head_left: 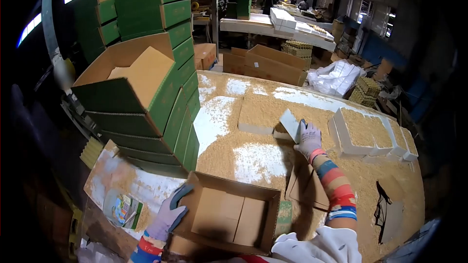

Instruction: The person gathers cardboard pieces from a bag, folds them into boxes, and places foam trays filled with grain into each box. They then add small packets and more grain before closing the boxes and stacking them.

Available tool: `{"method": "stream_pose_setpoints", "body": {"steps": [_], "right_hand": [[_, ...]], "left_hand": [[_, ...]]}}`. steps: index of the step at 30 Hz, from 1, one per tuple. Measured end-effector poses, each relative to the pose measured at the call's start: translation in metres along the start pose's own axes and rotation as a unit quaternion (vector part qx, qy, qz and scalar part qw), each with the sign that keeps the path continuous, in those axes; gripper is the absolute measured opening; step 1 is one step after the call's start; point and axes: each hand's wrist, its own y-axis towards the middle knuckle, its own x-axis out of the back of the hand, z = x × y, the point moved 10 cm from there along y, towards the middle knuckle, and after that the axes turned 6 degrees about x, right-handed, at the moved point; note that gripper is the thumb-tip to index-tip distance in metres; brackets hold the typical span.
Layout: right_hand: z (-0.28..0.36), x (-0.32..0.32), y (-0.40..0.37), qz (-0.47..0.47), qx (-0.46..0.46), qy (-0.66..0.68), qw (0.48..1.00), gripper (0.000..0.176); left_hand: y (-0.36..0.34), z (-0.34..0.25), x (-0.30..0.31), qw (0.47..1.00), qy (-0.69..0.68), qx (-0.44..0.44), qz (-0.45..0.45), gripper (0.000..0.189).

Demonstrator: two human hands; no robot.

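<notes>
An open brown cardboard box [229, 185] stands on the table close in front of me, its inside bare down to the bottom flaps. My left hand [168, 214], in a pale glove with dark fingertips, grips the left wall of this box. Farther out, my right hand [309, 139], gloved alike, holds a thin white board [289, 122] tilted on edge. It is beside a low white block [256, 128] topped with sawdust. Folded brown cardboard [307, 185] lies beneath my right forearm, partly hidden by it.
A tall stack of green boxes [165, 112] rises at the left, the front one open. White blocks [363, 131] under sawdust sit at the right. A plastic tub [119, 207] is at the near left, a black strap [381, 209] at the right. Sawdust covers much of the table [214, 112].
</notes>
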Motion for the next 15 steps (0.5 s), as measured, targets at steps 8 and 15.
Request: {"method": "stream_pose_setpoints", "body": {"steps": [8, 15], "right_hand": [[0.141, 0.27, -0.176, -0.162, 0.23, 0.094, 0.955, 0.093], [0.22, 0.321, -0.292, -0.164, 0.341, 0.258, 0.889, 0.091]], "left_hand": [[0.002, 0.03, -0.014, 0.971, -0.23, -0.054, -0.022, 0.07], [0.011, 0.06, -0.008, 0.951, -0.301, 0.024, -0.061, 0.042]]}}
